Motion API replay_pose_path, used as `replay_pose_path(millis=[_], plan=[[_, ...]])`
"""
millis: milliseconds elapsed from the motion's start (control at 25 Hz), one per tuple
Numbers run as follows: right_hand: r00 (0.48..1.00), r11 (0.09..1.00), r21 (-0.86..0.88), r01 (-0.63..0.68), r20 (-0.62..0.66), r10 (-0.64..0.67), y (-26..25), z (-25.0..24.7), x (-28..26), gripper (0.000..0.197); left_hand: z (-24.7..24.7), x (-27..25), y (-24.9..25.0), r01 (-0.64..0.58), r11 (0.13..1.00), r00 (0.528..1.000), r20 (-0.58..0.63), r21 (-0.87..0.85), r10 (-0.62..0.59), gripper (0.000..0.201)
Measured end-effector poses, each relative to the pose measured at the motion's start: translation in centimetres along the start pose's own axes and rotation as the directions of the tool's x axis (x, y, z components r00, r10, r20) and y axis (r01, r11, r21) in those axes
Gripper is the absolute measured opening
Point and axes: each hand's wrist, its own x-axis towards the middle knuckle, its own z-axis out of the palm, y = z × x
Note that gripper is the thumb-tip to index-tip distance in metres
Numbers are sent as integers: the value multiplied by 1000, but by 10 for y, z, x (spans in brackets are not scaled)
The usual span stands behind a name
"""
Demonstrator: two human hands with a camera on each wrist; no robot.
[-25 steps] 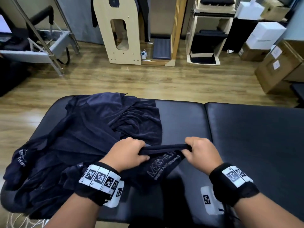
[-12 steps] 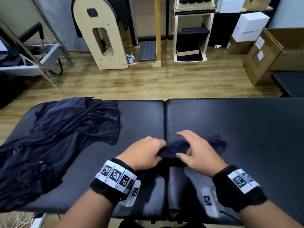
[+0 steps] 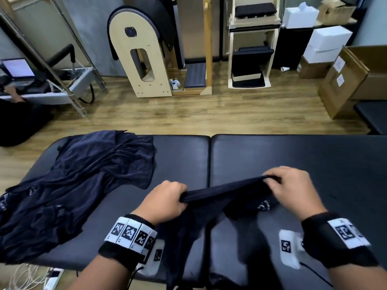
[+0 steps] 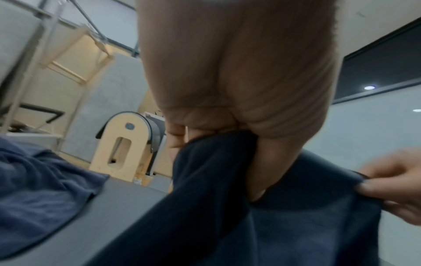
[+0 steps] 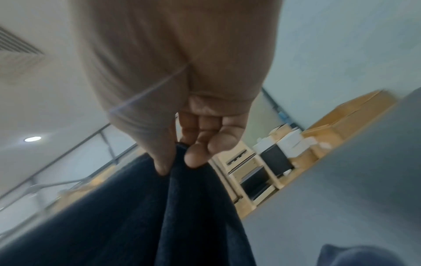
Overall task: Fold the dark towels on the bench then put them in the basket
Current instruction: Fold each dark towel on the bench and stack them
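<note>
Held towel (image 3: 211,201): dark navy, stretched between both hands above the near edge of the bench (image 3: 314,160), at 6 o'clock in the head view; the rest hangs down.
Left hand (image 3: 165,203): fingers curled tightly round one end of the towel's top edge.
Right hand (image 3: 293,191): edge pinched between thumb and fingertips (image 5: 196,158).
Towel pile (image 3: 73,185): crumpled, on the bench at 9 o'clock, apart from the hands.

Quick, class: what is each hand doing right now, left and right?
Left hand: grips the dark towel at its edge.
Right hand: pinches the same towel's edge.
</note>
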Motion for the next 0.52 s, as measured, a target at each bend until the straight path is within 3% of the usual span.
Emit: replay_pose_path(millis=[120, 200, 280, 360, 440, 520], plan=[[958, 951, -117, -286, -40, 283, 23, -28, 2, 11, -21, 4, -7, 26, 996, 992, -125, -83, -36, 17], [944, 907, -295, -300, 44, 326, 17, -34, 3, 15, -35, 11, 4, -70, 990, 973, -226, -119, 41, 13], [965, 966, -228, -125, 200, 172, -14, -29, 0, 36, -46, 19, 29, -218, 969, 948, -262, -113, 183, 13], [950, 994, 112, 0, 310, -35, -64, -20, -3, 46, -52, 26, 54, -353, 935, 909, -256, -48, 330, 12], [949, 972, 216, 89, 279, -149, -101, -9, 0, 27, -55, 32, 68, -439, 898, 866, -252, 30, 432, 19], [969, 976, 184, 115, 197, -151, -110, -8, 1, 19, -61, 33, 66, -390, 919, 886, -251, 49, 390, 16]])
